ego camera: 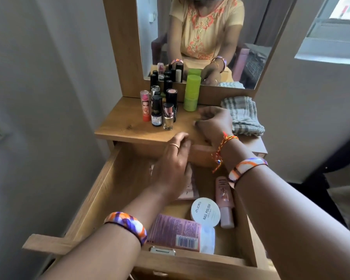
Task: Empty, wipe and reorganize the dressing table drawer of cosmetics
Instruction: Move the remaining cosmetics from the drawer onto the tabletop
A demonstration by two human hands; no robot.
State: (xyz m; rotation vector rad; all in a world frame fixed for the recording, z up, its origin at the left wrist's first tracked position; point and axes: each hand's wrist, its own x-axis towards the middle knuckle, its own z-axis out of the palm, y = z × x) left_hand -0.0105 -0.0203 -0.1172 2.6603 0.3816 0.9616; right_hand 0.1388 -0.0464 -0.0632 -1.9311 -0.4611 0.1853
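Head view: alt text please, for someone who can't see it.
A person reaches both hands over an open wooden drawer still holding cosmetics; the right hand rests on the tabletop beside upright lipsticks and nail polishes, the left hand hovers over the drawer. A folded checked cloth lies right.

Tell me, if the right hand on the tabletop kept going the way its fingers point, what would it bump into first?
Probably the green container. The right hand rests on the tabletop with its fingers aimed up and left toward that container's base. Depth is hard to judge from one view, so it might slip just in front of it.
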